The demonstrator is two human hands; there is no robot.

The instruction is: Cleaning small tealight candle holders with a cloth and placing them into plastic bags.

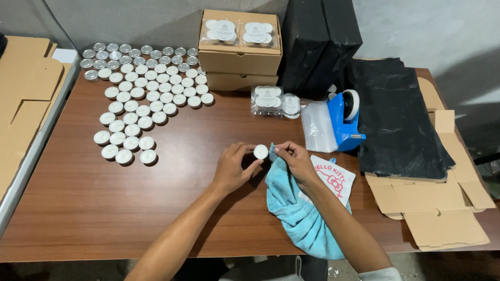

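The left hand [233, 167] pinches a white tealight [261, 151] in its grip above the counter's [78, 208] middle; the right hand [298, 161] grips a blue cloth [297, 213] beside it. With so light a pinch, I judge the tealight might slip and roll toward the near edge.

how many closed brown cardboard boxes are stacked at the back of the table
2. The upper closed brown cardboard box carries two clear packs of candles; the lower closed brown cardboard box lies directly beneath it. More may hide behind the black bags.
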